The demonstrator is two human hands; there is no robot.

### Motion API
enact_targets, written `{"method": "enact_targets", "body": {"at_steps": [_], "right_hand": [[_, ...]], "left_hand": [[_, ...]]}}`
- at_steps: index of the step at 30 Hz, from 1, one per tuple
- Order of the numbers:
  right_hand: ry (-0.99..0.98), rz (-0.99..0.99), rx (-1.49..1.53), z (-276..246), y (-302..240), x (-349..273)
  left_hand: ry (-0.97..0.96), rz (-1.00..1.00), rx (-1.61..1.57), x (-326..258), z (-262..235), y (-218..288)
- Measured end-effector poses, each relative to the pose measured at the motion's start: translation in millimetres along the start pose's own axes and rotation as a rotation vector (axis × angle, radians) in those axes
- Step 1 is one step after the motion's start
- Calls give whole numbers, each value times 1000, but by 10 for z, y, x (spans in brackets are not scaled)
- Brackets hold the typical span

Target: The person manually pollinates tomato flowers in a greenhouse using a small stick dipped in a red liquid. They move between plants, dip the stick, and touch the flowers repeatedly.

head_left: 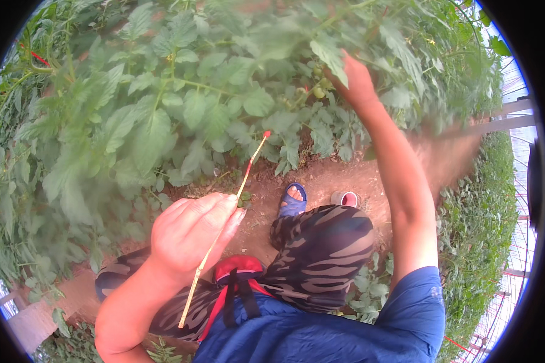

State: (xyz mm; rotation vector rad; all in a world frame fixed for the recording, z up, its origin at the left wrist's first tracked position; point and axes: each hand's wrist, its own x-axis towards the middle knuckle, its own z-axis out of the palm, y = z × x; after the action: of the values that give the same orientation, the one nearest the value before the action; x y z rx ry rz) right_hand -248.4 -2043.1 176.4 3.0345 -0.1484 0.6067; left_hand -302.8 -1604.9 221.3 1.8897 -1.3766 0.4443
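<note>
My left hand (191,230) is closed on a thin yellowish stick (246,176), pinched between thumb and fingers. The stick slants upward, and its far tip is red, with another red patch lower down. My right hand (356,83) reaches forward among leafy tomato plants (154,130). Leaves cover its fingers, so their grip is hidden. Close to that hand hang small green tomatoes (319,92). The red tip of the stick stands apart from the tomatoes, in front of the lower leaves.
A small pale cup (336,198) with red inside stands on the brown soil (381,181), beside my knee and sandalled foot (293,199). Another plant row (484,206) runs along the right. A grey beam (502,124) crosses at the right edge.
</note>
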Motion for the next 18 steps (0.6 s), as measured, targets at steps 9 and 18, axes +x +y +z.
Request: {"method": "enact_targets", "body": {"at_steps": [9, 18], "right_hand": [[150, 90, 302, 54, 342, -20], [17, 698, 1083, 175, 393, -32]], "left_hand": [[-15, -18, 18, 47, 107, -52], [-20, -51, -25, 89, 175, -45]]}}
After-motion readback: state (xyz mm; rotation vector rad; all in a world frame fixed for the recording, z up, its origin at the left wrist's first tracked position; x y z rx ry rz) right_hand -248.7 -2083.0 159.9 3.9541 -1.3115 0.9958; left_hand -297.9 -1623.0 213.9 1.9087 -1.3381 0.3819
